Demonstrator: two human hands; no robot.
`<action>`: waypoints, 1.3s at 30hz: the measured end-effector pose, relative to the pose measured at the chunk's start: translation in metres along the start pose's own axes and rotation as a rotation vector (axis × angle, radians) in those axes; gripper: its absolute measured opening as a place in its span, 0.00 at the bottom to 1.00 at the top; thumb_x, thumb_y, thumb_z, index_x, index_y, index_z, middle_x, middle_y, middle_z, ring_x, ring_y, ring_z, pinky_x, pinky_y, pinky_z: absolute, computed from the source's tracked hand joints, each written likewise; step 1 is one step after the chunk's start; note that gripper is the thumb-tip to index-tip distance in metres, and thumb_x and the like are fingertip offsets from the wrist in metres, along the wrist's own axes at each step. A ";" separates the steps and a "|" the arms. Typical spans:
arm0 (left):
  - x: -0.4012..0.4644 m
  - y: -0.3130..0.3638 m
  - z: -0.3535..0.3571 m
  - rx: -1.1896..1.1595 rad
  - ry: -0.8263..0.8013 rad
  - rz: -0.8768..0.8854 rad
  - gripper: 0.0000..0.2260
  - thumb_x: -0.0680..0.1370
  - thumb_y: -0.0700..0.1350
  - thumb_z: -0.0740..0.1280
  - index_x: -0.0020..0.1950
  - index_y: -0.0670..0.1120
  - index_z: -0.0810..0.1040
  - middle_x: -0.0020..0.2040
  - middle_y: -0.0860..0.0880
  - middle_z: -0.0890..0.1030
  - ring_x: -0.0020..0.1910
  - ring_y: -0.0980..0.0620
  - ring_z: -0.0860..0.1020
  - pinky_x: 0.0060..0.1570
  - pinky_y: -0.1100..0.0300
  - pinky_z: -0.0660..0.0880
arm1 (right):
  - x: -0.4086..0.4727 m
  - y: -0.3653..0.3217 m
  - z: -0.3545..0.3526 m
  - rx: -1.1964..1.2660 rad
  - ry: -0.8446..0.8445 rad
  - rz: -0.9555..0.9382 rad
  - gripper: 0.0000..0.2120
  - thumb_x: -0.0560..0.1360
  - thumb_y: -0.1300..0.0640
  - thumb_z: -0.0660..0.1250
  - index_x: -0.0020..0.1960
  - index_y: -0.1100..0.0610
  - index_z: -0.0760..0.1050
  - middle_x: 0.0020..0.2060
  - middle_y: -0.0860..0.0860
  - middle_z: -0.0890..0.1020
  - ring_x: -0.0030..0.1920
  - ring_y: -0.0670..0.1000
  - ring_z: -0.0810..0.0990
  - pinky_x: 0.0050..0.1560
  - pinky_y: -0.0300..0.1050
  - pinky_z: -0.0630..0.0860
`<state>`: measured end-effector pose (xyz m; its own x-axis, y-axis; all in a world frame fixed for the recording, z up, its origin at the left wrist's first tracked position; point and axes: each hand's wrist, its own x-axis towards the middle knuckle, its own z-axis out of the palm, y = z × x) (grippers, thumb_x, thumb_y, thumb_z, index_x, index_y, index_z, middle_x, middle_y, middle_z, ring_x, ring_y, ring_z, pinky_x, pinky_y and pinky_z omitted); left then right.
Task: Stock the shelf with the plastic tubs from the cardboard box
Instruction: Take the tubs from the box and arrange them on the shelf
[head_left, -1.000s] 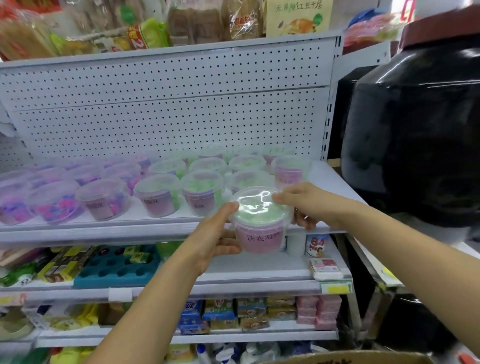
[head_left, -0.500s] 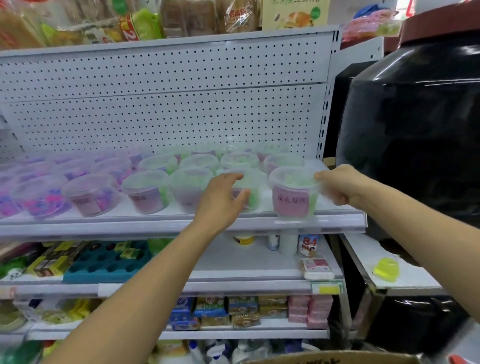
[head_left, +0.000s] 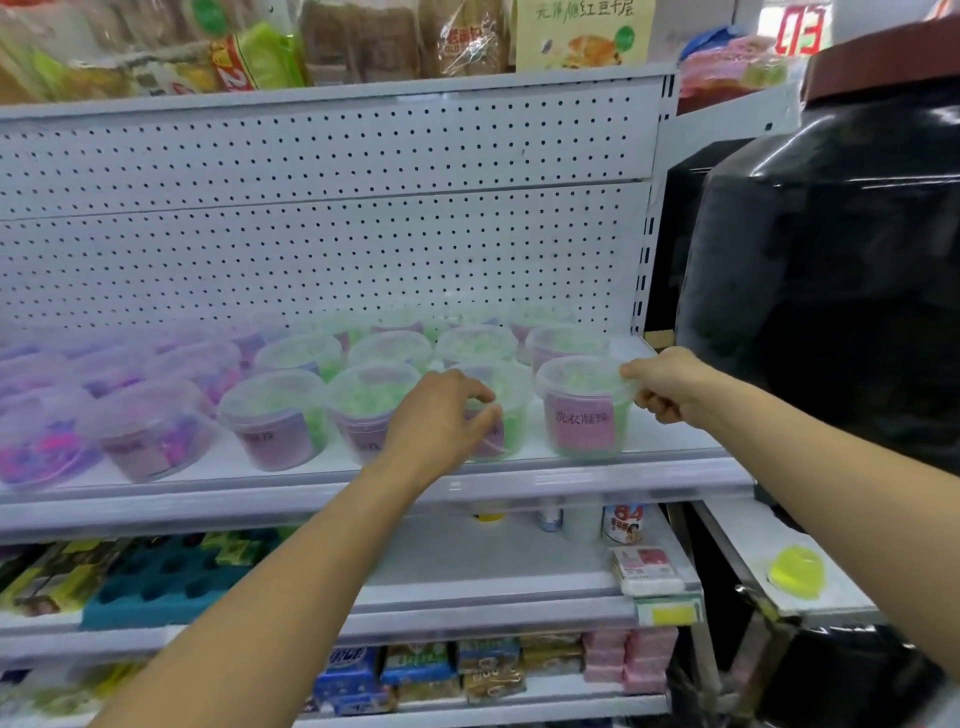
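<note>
Rightmost tub (head_left: 584, 408) sits upright at the shelf (head_left: 597, 475) front edge, right hand (head_left: 662, 384) pinching its lid rim. Left hand (head_left: 441, 415) loosely cups the neighbouring tub (head_left: 506, 410), fingers curled, grip unclear. More tubs (head_left: 280, 415) fill the rows left and behind. White pegboard (head_left: 332, 208) backs it; black drum (head_left: 831, 291) stands right.

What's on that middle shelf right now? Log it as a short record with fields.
setting: store shelf with white pegboard back
stock: lidded clear plastic tubs in rows, green fill on the right, purple on the left
newest tub: upright at the front right end, pink label facing out
right hand: fingers on that tub's lid rim
left hand: on the neighbouring tub
</note>
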<state>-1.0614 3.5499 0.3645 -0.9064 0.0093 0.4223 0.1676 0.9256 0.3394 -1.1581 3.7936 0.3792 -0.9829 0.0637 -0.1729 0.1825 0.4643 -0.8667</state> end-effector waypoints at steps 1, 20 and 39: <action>0.001 0.000 0.000 -0.002 0.005 0.004 0.11 0.77 0.53 0.65 0.55 0.50 0.83 0.55 0.50 0.81 0.53 0.50 0.77 0.49 0.55 0.75 | 0.001 0.000 0.000 -0.008 0.006 0.003 0.06 0.77 0.58 0.62 0.47 0.62 0.71 0.28 0.55 0.70 0.24 0.48 0.61 0.24 0.37 0.59; 0.005 -0.005 0.003 0.003 -0.008 0.023 0.11 0.77 0.55 0.65 0.53 0.53 0.82 0.52 0.52 0.79 0.53 0.50 0.75 0.48 0.54 0.74 | -0.001 0.000 -0.003 -0.073 -0.059 -0.017 0.14 0.79 0.56 0.62 0.53 0.69 0.73 0.31 0.59 0.78 0.27 0.52 0.68 0.27 0.43 0.68; 0.168 -0.074 -0.004 -0.317 -0.169 -0.203 0.11 0.82 0.51 0.58 0.58 0.50 0.78 0.54 0.46 0.76 0.53 0.48 0.73 0.48 0.57 0.68 | 0.084 -0.075 0.028 -0.457 -0.048 -0.441 0.27 0.81 0.42 0.52 0.67 0.62 0.70 0.67 0.59 0.74 0.66 0.59 0.72 0.67 0.55 0.67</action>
<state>-1.2243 3.4814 0.4141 -0.9798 -0.0752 0.1851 0.0659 0.7531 0.6546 -1.2533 3.7391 0.4167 -0.9590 -0.2544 0.1252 -0.2791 0.7688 -0.5754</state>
